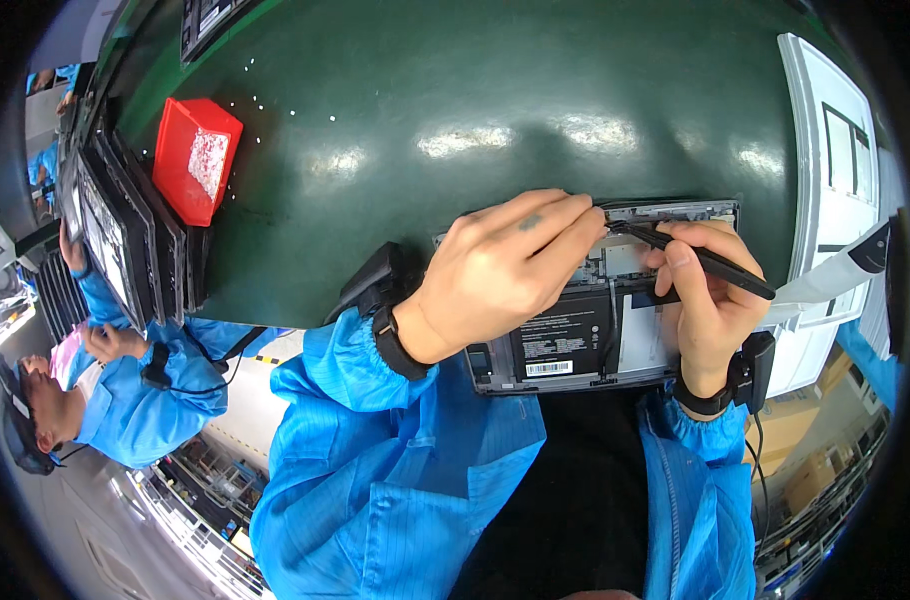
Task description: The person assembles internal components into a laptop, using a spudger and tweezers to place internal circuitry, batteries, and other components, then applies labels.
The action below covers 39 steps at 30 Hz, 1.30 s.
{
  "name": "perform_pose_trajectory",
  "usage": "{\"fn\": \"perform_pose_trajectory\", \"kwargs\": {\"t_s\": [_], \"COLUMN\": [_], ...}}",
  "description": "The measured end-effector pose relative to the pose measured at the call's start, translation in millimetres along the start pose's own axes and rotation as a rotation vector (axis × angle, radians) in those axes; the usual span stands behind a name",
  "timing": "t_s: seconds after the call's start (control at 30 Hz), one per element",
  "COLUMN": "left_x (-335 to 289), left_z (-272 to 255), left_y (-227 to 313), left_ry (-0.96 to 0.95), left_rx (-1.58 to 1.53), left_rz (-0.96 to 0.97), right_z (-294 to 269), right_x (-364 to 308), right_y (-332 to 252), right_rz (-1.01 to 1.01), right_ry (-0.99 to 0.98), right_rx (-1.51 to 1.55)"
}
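An open laptop base (640, 375) lies on the green table close in front of me, its inside exposed. A black battery (560, 338) with a printed label fills part of its near half. My right hand (710, 305) grips black tweezers (720, 265), whose tips point left to the far edge of the base. Just there, my left hand (505, 265) reaches over the base with its fingertips pressed together, almost meeting the tweezer tips. Whatever those fingertips pinch, if anything, is too small or hidden. The left hand covers the base's far left part.
A red bin (190, 160) of small white pieces stands at the left, with a few white bits scattered beside it. Several dark laptop parts (125, 235) are stacked at the left edge. White trays (825, 160) stand at the right. A co-worker in a blue sleeve (150, 410) is at the left.
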<state>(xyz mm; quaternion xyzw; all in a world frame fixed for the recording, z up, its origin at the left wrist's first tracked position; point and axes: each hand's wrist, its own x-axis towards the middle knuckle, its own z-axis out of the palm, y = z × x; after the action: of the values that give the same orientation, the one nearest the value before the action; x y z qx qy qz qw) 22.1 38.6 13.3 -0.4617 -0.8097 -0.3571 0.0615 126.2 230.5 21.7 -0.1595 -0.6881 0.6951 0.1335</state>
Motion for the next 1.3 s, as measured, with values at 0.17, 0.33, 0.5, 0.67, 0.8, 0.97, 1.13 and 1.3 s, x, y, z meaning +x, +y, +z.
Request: {"fn": "perform_pose_trajectory", "kwargs": {"t_s": [0.17, 0.33, 0.5, 0.67, 0.8, 0.97, 1.13, 1.3], "left_x": [-3.8, -11.8, -16.0, 1.0, 7.2, 7.8, 7.2, 6.8], "left_z": [-15.6, -66.2, -67.9, -20.4, -0.4, 3.1, 6.1, 7.7], "left_y": [-6.0, -32.9, -24.6, 4.6, 2.6, 1.1, 5.8, 8.2], "left_ry": [0.001, 0.060, 0.071, 0.051, -0.002, 0.009, 0.037, 0.048], "left_rx": [0.038, 0.431, 0.463, 0.034, -0.003, -0.047, -0.072, -0.024], "left_rz": [-0.025, -0.439, -0.401, -0.136, -0.072, -0.050, -0.078, -0.098], "right_z": [-2.0, 0.5, 4.3, 4.5, 6.2, 1.1, 2.9, 4.8], "right_x": [-1.8, -0.8, 0.7, 0.5, 1.1, 1.8, 2.0, 3.0], "right_y": [3.9, 0.8, -0.8, -2.2, -3.4, -3.5, -5.2, -3.2], "right_rz": [-0.025, 0.042, 0.058, 0.111, 0.107, 0.146, 0.170, 0.157], "right_ry": [0.020, 0.052, 0.074, 0.053, 0.064, 0.046, 0.064, 0.056], "right_rx": [-0.045, 0.016, 0.005, -0.067, -0.121, -0.026, -0.042, -0.069]}}
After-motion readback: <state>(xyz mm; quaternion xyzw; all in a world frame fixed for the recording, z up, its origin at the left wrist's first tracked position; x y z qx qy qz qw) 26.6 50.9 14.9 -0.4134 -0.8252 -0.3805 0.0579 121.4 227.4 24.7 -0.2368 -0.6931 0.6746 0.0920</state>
